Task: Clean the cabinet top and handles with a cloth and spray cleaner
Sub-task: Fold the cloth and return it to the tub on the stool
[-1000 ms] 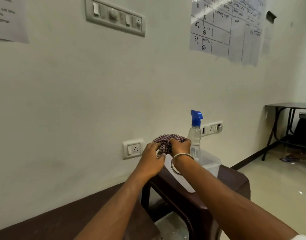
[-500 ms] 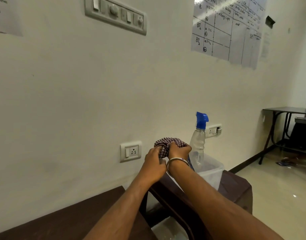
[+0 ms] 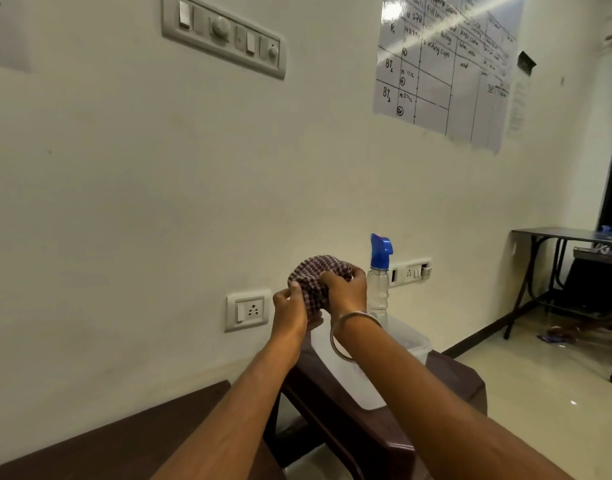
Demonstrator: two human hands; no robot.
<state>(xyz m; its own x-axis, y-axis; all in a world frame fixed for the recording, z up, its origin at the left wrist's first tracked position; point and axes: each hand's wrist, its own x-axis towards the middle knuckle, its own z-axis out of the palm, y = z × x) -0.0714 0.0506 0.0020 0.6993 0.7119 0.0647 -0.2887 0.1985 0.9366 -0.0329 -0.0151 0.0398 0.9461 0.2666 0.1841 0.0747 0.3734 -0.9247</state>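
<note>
- Nothing looks wiped or sprayed yet; I judge this the preparing stage, cabinet top and handles all left to do.
- Both hands, left hand and right hand, pinch the bunched red-and-white checked cloth just left of the clear plastic spray bottle with blue nozzle.
- The bottle stands in a translucent white plastic tub; its liquid level I cannot tell.
- The tub sits on a dark brown bench.

Checked maroon-white cloth, blue-capped clear spray bottle, dark brown stool
</note>
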